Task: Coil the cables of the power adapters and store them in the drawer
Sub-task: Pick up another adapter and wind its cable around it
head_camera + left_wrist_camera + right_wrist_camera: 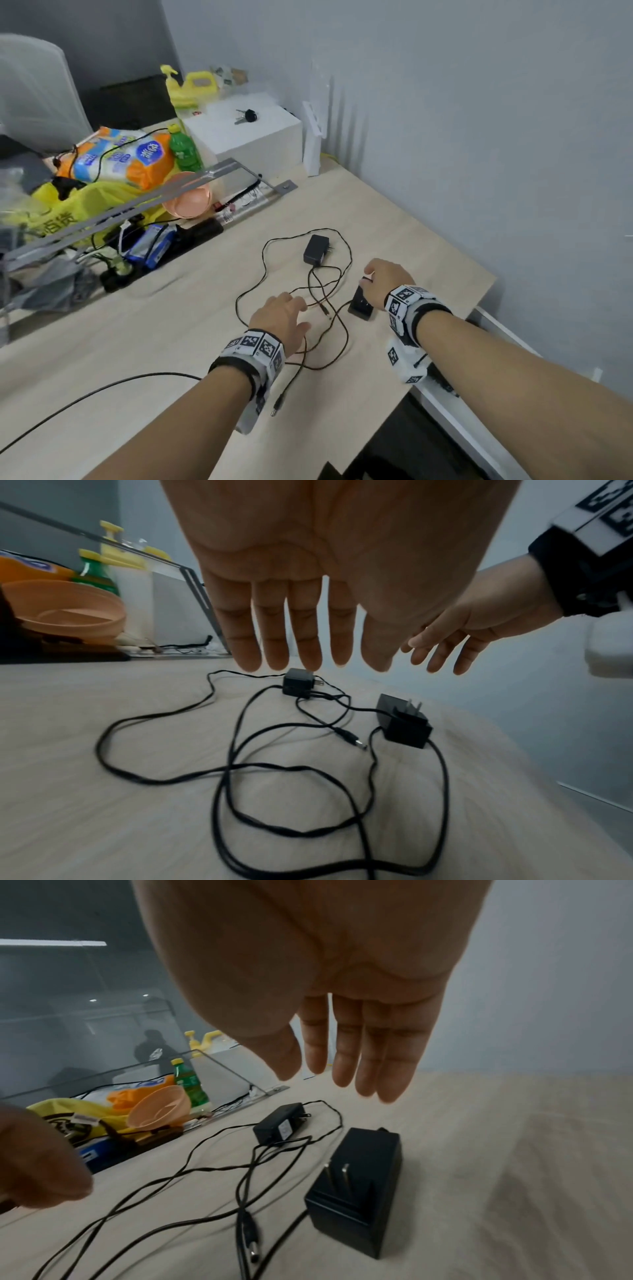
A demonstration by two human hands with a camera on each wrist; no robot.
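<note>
Two black power adapters lie on the light wooden table. The far adapter has its prongs pointing right. The near adapter lies prongs up, just under my right hand, which hovers open above it, not touching it. Their thin black cables sprawl in tangled loops between them, with a barrel plug free on the table. My left hand hovers open over the loops, holding nothing.
A glass divider with a metal frame bounds the left, with bags, a green bottle, a peach bowl and a power strip behind it. A white box with keys stands at the back. An open white drawer shows right of the table's edge.
</note>
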